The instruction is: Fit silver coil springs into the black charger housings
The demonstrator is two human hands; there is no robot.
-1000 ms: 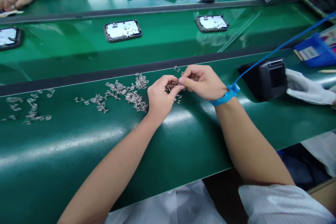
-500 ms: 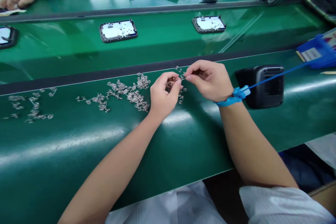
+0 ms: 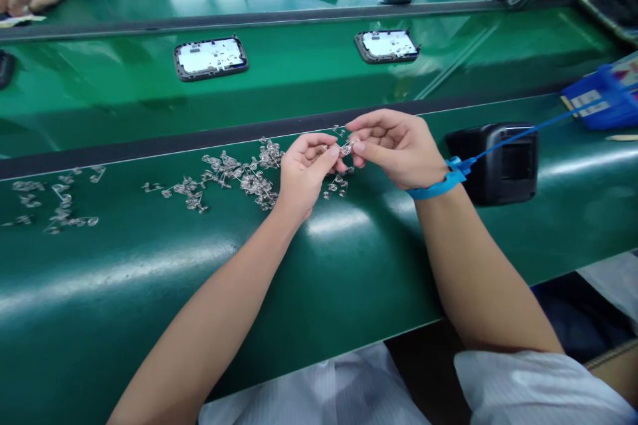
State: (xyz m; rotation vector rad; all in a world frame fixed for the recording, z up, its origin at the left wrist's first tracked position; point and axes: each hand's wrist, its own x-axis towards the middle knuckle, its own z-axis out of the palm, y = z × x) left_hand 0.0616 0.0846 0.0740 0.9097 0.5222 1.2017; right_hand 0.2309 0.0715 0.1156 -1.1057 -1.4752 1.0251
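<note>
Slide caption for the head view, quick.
Left hand and right hand hold metal springs beside a scattered pile on the green workbench.

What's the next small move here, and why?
Probably draw the right hand gently away from the left hand, to test whether the coiled wire pieces between them separate: they span the gap, and the pile beside the left hand looks tangled.

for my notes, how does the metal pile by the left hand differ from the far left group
The pile is larger and denser; the far left group is smaller and looser. The pile lies by the left hand; the far left group lies apart. Both are small, shiny metal pieces.
</note>
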